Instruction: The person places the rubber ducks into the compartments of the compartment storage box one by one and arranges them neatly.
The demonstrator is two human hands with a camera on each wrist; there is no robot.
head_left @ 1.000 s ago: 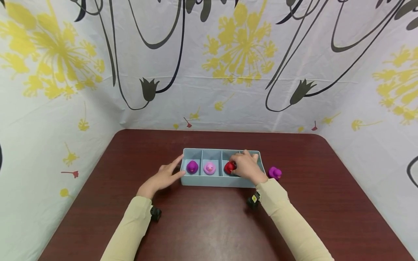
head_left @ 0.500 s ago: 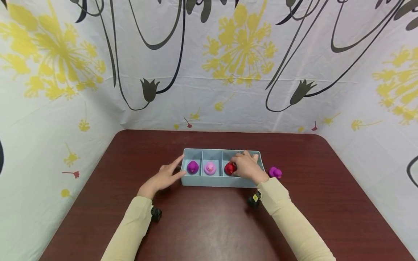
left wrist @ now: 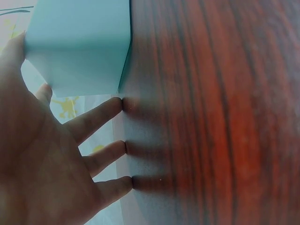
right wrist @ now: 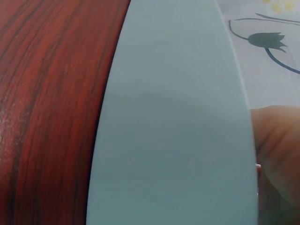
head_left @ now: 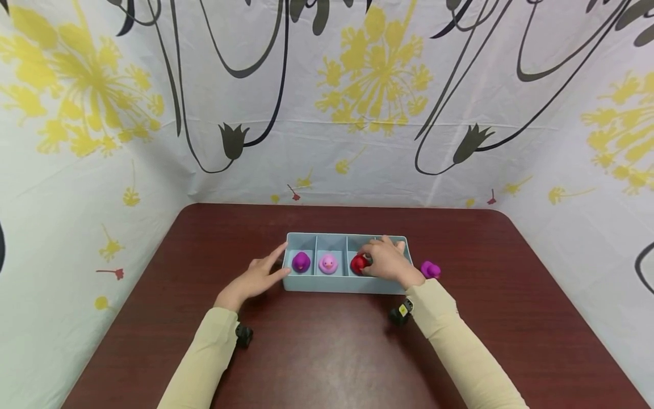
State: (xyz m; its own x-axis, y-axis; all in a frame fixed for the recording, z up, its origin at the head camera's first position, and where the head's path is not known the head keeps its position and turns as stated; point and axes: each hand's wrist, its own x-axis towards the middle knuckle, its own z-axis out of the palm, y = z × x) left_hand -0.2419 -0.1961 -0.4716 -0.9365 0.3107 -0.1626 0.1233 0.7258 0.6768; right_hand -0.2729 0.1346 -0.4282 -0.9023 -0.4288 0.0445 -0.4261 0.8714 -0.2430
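Observation:
A light blue divided tray [head_left: 332, 283] lies on the table. Its left compartment holds a purple rubber duck [head_left: 301, 262], and the one beside it a pink rubber duck [head_left: 328, 263]. In the third compartment my right hand [head_left: 389, 262] pinches a red rubber duck [head_left: 359, 263], partly covered by the fingers. My left hand [head_left: 254, 279] is spread at the tray's left end, thumb and a finger at its edge. In the left wrist view, other fingertips of that hand [left wrist: 42, 136] rest on the table. The tray wall hides most of the right hand in the right wrist view.
Another purple rubber duck [head_left: 431, 270] stands on the table just right of the tray. The dark red-brown wooden table [head_left: 327, 352] meets a white patterned cloth [head_left: 327, 187] at its back and sides.
My right wrist and forearm have shifted slightly to the right, while the fingers stay at the red rubber duck. The left hand and the tray look unmoved.

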